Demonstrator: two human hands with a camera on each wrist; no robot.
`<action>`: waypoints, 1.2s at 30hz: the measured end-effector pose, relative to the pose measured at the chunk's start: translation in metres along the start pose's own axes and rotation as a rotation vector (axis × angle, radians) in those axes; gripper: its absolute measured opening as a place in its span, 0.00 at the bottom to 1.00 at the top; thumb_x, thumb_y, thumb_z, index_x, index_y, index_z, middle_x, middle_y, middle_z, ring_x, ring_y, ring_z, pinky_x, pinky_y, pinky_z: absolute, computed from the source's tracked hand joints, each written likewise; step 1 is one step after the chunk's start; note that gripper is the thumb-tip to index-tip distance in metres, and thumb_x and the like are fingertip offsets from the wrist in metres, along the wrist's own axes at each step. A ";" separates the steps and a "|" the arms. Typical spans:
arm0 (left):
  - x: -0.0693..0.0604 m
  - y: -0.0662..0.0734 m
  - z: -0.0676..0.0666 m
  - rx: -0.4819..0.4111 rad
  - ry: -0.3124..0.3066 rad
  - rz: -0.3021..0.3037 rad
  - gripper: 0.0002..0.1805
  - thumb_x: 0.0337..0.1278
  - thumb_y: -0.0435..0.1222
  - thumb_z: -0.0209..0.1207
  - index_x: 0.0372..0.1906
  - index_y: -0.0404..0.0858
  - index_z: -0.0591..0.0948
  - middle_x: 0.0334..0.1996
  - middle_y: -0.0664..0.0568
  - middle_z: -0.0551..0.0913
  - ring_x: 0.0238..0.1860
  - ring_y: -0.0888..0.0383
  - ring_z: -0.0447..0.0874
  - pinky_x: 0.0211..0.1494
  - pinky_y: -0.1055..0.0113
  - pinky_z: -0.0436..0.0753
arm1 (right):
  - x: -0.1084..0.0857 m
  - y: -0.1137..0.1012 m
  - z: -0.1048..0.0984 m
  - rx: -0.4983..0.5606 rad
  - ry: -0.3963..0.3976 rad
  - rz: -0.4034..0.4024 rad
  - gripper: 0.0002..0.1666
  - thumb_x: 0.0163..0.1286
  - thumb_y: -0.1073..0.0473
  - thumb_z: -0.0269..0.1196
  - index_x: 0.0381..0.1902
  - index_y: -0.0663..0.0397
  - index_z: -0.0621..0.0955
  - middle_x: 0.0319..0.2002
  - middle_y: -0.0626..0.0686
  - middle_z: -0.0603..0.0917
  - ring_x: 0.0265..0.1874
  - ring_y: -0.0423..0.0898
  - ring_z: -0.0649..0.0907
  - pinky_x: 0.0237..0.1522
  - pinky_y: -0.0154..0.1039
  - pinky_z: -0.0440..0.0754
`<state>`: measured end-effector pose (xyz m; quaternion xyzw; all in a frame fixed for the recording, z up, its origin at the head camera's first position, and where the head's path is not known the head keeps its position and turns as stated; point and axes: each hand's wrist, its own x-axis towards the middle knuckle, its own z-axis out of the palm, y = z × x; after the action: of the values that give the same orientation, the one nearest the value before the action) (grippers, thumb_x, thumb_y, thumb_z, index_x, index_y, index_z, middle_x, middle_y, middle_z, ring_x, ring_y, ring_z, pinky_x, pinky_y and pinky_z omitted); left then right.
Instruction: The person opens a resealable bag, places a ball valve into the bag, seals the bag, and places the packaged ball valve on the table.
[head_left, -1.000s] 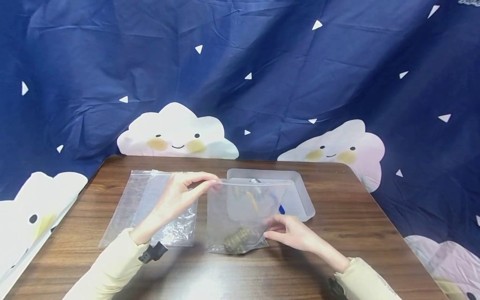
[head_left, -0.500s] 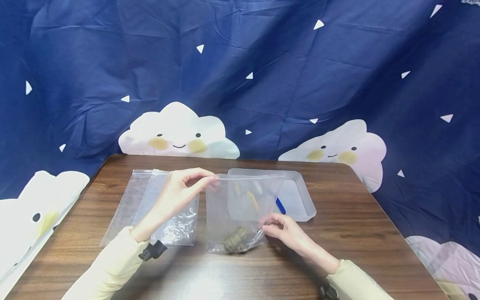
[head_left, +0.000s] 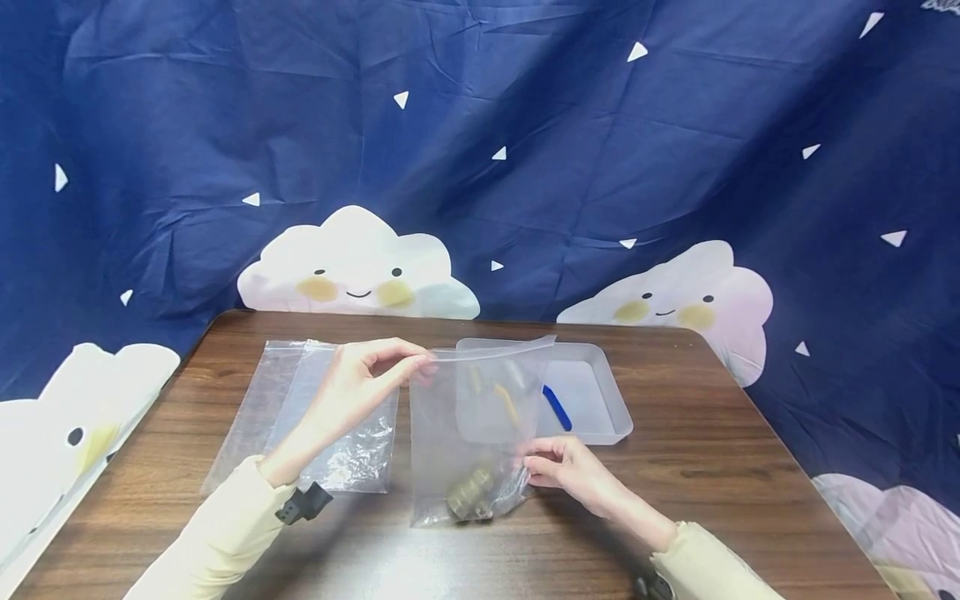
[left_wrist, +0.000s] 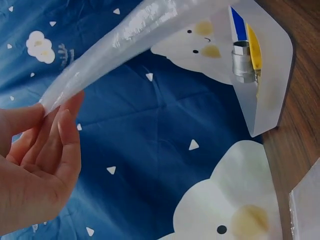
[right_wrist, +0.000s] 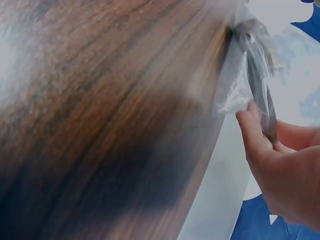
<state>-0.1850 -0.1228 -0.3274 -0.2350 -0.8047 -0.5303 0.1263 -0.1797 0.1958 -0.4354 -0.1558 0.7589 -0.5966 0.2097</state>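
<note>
A clear plastic zip bag [head_left: 438, 417] hangs upright between my two hands, with a ribbed brass-coloured fitting [head_left: 470, 493] lying in its lower part. My left hand [head_left: 363, 383] pinches the bag's top left corner between thumb and fingers. In the left wrist view, the bag's top edge [left_wrist: 125, 42] stretches away from the left hand [left_wrist: 45, 165]. My right hand [head_left: 573, 475] pinches the bag's lower right side. Up close in the right wrist view, crumpled plastic and a dark grey strip [right_wrist: 260, 87] run into the right hand [right_wrist: 290, 167]; what the strip is I cannot tell.
Behind the bag stands a white tray [head_left: 618, 421]. It holds a silver metal fitting [left_wrist: 243, 65], a yellow handle [left_wrist: 254, 45] and a blue handle [head_left: 557, 408]. Flat clear bags [head_left: 255, 417] lie left on the wooden table [head_left: 690, 417].
The bag's top right corner has swung left and up, uncovering the blue handle. The bag's bottom and the fitting have shifted slightly toward me. Both hands keep their hold; the right has moved slightly left.
</note>
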 end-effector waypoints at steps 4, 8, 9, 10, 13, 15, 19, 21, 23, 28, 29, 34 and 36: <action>0.001 -0.005 -0.001 -0.012 -0.023 -0.046 0.07 0.63 0.41 0.64 0.42 0.46 0.88 0.34 0.54 0.91 0.34 0.65 0.90 0.42 0.68 0.88 | -0.005 0.000 -0.003 -0.002 -0.059 0.027 0.22 0.72 0.64 0.58 0.56 0.79 0.75 0.47 0.62 0.87 0.42 0.32 0.84 0.48 0.31 0.85; 0.002 -0.015 -0.002 -0.026 -0.047 -0.092 0.09 0.64 0.40 0.63 0.43 0.42 0.88 0.35 0.49 0.91 0.32 0.65 0.89 0.39 0.69 0.87 | -0.011 0.001 -0.005 0.025 -0.095 0.051 0.24 0.72 0.63 0.59 0.57 0.79 0.74 0.42 0.52 0.88 0.39 0.33 0.84 0.45 0.31 0.86; 0.002 -0.018 -0.002 -0.022 -0.048 -0.100 0.09 0.64 0.40 0.63 0.43 0.42 0.88 0.34 0.49 0.91 0.31 0.65 0.88 0.38 0.69 0.87 | -0.013 0.002 -0.006 0.034 -0.099 0.057 0.24 0.71 0.63 0.60 0.58 0.78 0.73 0.42 0.50 0.88 0.39 0.34 0.84 0.45 0.31 0.86; 0.003 -0.022 -0.002 -0.020 -0.048 -0.107 0.09 0.64 0.40 0.63 0.43 0.42 0.88 0.34 0.48 0.91 0.31 0.65 0.88 0.37 0.70 0.86 | -0.014 0.002 -0.006 0.042 -0.102 0.062 0.25 0.71 0.62 0.60 0.59 0.78 0.72 0.41 0.49 0.88 0.39 0.34 0.85 0.45 0.32 0.86; 0.005 -0.032 0.000 -0.015 -0.038 -0.131 0.09 0.64 0.40 0.63 0.43 0.41 0.87 0.34 0.47 0.91 0.29 0.65 0.86 0.35 0.71 0.84 | -0.017 0.005 -0.007 0.066 -0.102 0.072 0.27 0.72 0.62 0.60 0.62 0.75 0.69 0.41 0.47 0.87 0.40 0.36 0.85 0.46 0.34 0.87; 0.006 -0.038 0.003 -0.026 -0.037 -0.142 0.10 0.64 0.40 0.63 0.45 0.40 0.86 0.37 0.45 0.91 0.30 0.65 0.87 0.36 0.70 0.85 | -0.019 0.006 -0.007 0.073 -0.104 0.068 0.29 0.72 0.62 0.60 0.64 0.73 0.67 0.40 0.47 0.87 0.39 0.37 0.85 0.46 0.35 0.87; 0.007 -0.050 0.010 -0.050 -0.042 -0.148 0.14 0.61 0.37 0.65 0.50 0.37 0.83 0.43 0.41 0.88 0.35 0.58 0.90 0.41 0.70 0.87 | -0.020 0.009 -0.007 0.082 -0.114 0.048 0.31 0.72 0.62 0.59 0.67 0.71 0.64 0.39 0.47 0.87 0.37 0.37 0.85 0.46 0.34 0.87; 0.006 -0.056 0.013 -0.050 -0.048 -0.140 0.18 0.60 0.35 0.65 0.54 0.36 0.81 0.45 0.39 0.88 0.39 0.53 0.90 0.44 0.70 0.87 | -0.021 0.010 -0.006 0.090 -0.117 0.038 0.31 0.73 0.63 0.58 0.67 0.72 0.64 0.41 0.48 0.87 0.37 0.37 0.86 0.46 0.34 0.87; 0.005 -0.061 0.017 -0.044 -0.061 -0.132 0.22 0.59 0.34 0.66 0.58 0.36 0.78 0.47 0.38 0.87 0.42 0.49 0.89 0.46 0.70 0.86 | -0.023 0.012 -0.007 0.096 -0.120 0.028 0.31 0.73 0.64 0.58 0.68 0.72 0.63 0.42 0.50 0.87 0.38 0.37 0.86 0.46 0.34 0.87; -0.001 -0.066 0.023 -0.097 -0.125 -0.204 0.26 0.62 0.34 0.63 0.63 0.31 0.72 0.50 0.33 0.84 0.46 0.44 0.88 0.48 0.60 0.88 | -0.025 0.014 -0.006 0.100 -0.112 0.030 0.31 0.73 0.63 0.58 0.68 0.71 0.64 0.42 0.50 0.86 0.39 0.39 0.86 0.47 0.36 0.87; -0.003 -0.067 0.025 -0.110 -0.139 -0.223 0.25 0.63 0.34 0.62 0.62 0.30 0.71 0.50 0.32 0.84 0.46 0.44 0.88 0.48 0.59 0.89 | -0.026 0.013 -0.006 0.099 -0.108 0.036 0.31 0.73 0.63 0.58 0.68 0.70 0.64 0.42 0.49 0.86 0.39 0.39 0.86 0.47 0.36 0.87; -0.012 -0.075 0.029 -0.135 -0.195 -0.259 0.21 0.64 0.35 0.61 0.57 0.26 0.74 0.46 0.32 0.85 0.41 0.46 0.90 0.46 0.60 0.89 | -0.028 0.014 -0.007 0.095 -0.101 0.052 0.31 0.73 0.63 0.59 0.68 0.69 0.64 0.41 0.47 0.86 0.39 0.41 0.87 0.47 0.37 0.87; -0.015 -0.077 0.030 -0.139 -0.209 -0.254 0.21 0.64 0.35 0.62 0.56 0.26 0.75 0.45 0.33 0.86 0.41 0.43 0.90 0.46 0.61 0.89 | -0.029 0.014 -0.008 0.099 -0.101 0.050 0.31 0.73 0.63 0.59 0.68 0.69 0.64 0.41 0.47 0.86 0.39 0.41 0.87 0.47 0.38 0.88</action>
<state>-0.2106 -0.1245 -0.4074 -0.1933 -0.7980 -0.5692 -0.0426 -0.1591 0.2201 -0.4433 -0.1564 0.7205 -0.6193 0.2700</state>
